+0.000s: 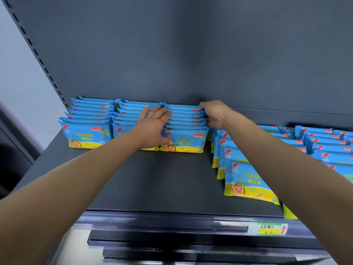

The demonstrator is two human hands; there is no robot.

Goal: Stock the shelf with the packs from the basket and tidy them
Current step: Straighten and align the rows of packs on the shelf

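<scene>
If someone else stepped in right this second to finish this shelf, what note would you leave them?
Left hand: fingers straight, pressing on the pack tops at the left side of the third row.
Right hand: against that row's right end; fingers mostly hidden.
Done: three rows stand upright at the back left of the shelf.
Left: square up the third row, then probably straighten the loose packs leaning on the right. Basket not in view.
</scene>
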